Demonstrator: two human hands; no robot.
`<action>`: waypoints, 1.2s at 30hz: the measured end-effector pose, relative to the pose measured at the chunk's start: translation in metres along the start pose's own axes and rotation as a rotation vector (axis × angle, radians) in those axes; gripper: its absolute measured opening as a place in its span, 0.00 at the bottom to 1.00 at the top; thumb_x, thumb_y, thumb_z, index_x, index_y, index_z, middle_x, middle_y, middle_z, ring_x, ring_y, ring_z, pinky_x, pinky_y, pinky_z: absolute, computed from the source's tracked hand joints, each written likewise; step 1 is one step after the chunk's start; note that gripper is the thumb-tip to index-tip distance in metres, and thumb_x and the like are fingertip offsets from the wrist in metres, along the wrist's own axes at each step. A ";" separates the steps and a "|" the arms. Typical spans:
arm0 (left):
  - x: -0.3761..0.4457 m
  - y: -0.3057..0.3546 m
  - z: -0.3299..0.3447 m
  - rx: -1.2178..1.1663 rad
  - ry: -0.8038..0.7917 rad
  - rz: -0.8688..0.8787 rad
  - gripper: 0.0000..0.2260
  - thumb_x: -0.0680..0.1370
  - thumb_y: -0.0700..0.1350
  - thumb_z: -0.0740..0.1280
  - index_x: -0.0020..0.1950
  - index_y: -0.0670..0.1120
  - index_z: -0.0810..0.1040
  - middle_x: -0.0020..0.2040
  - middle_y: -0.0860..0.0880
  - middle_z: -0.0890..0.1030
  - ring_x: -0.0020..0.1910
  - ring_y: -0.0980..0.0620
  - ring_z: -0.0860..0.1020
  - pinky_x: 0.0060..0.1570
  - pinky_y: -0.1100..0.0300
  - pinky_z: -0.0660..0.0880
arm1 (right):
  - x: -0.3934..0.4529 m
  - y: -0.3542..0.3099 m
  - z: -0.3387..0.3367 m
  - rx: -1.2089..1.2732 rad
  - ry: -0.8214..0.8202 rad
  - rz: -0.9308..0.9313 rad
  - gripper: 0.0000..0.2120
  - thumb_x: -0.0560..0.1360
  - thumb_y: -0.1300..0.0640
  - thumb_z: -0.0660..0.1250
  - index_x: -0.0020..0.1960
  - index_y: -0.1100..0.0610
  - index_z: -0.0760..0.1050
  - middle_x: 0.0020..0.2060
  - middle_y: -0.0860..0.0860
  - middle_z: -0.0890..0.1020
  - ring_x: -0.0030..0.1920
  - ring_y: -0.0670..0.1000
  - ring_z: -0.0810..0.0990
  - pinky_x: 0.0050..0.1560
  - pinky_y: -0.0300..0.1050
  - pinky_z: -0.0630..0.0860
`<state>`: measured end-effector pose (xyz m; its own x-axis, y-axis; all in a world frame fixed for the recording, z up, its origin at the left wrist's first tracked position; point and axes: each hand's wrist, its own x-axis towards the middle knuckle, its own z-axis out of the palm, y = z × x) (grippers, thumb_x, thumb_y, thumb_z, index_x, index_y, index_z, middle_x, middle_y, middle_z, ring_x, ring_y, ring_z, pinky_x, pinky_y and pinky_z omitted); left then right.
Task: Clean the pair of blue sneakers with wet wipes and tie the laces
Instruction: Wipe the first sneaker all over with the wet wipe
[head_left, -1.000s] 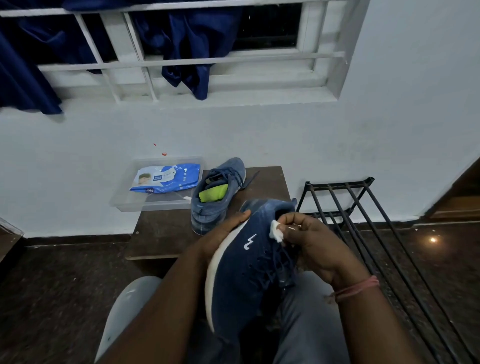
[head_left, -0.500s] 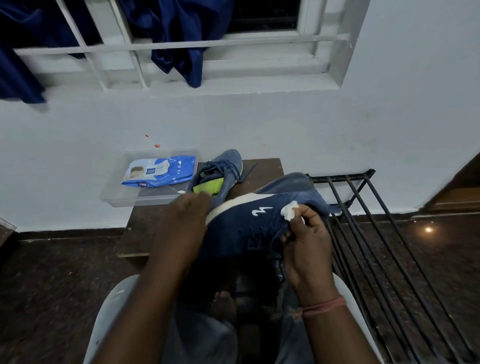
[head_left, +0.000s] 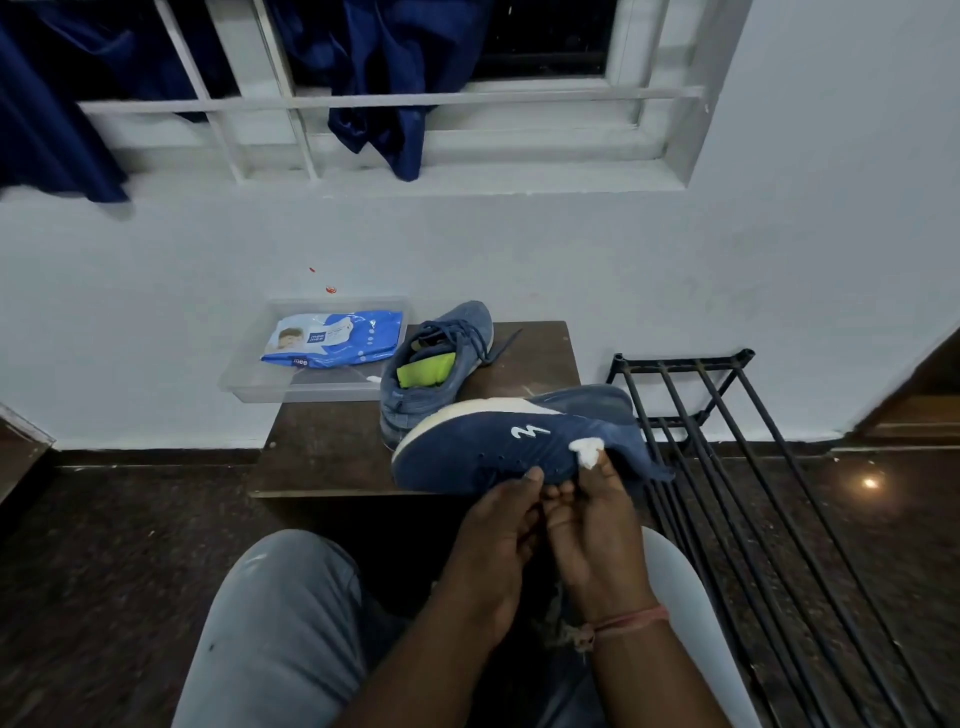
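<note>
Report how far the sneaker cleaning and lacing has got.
Done: nothing looks finished. In hand: both hands hold the dark blue sneaker on its side; the right hand presses a white wipe to it, the left hand grips below. Left: the second sneaker sits on the table with loose laces; the held one's laces are hidden.

White wall (head_left: 675, 270), barred window (head_left: 395, 98), dark floor (head_left: 114, 561).

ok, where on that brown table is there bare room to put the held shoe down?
Bare top shows on the table at the near left, below the plastic tray and left of the parked shoe. Another strip lies at the far right, by the loose lace. The far left is crowded by tray and wipes pack. The held shoe hides the near right.
</note>
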<state>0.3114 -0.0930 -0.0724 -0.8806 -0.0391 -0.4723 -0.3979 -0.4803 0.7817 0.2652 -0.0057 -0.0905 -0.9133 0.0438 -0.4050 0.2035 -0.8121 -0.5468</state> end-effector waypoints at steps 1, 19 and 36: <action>-0.003 -0.002 0.000 -0.034 0.002 0.006 0.17 0.79 0.48 0.71 0.63 0.38 0.80 0.58 0.38 0.84 0.59 0.42 0.83 0.60 0.49 0.78 | -0.004 0.005 0.001 0.027 -0.005 0.038 0.20 0.79 0.60 0.64 0.69 0.65 0.72 0.57 0.66 0.78 0.51 0.57 0.79 0.63 0.53 0.75; 0.017 -0.014 -0.011 -0.590 0.075 -0.080 0.10 0.78 0.44 0.70 0.53 0.38 0.82 0.39 0.44 0.84 0.30 0.54 0.79 0.30 0.63 0.76 | -0.047 -0.006 0.011 -0.527 -0.034 0.089 0.07 0.78 0.69 0.62 0.47 0.61 0.77 0.38 0.59 0.82 0.36 0.54 0.81 0.40 0.48 0.80; 0.017 -0.023 -0.036 -0.528 -0.106 0.031 0.20 0.83 0.42 0.64 0.75 0.40 0.71 0.70 0.38 0.77 0.70 0.44 0.76 0.73 0.49 0.70 | -0.025 0.000 -0.012 -1.627 -0.091 -0.906 0.09 0.77 0.60 0.69 0.57 0.54 0.82 0.51 0.52 0.83 0.52 0.53 0.79 0.56 0.48 0.75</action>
<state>0.3148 -0.1139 -0.1129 -0.9218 0.0158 -0.3872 -0.2123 -0.8565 0.4705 0.2920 0.0001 -0.0888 -0.9252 0.0184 0.3791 -0.2493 0.7237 -0.6435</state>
